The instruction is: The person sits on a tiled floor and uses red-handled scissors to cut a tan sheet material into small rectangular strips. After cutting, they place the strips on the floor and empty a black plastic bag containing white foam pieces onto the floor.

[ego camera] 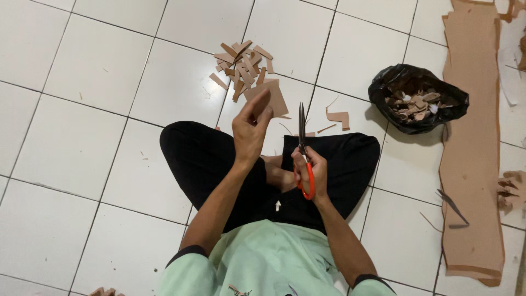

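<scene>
2 hands are raised over crossed legs: the left hand (250, 130) pinches a tan cardboard piece (269, 98), the right hand (310, 171) grips orange-handled scissors (303, 143), blades apparently closed, pointing to 12 o'clock. A cut seems between strokes; next, blades must open and meet the piece's edge. The pile of strips (243, 67) lies at 12.
</scene>
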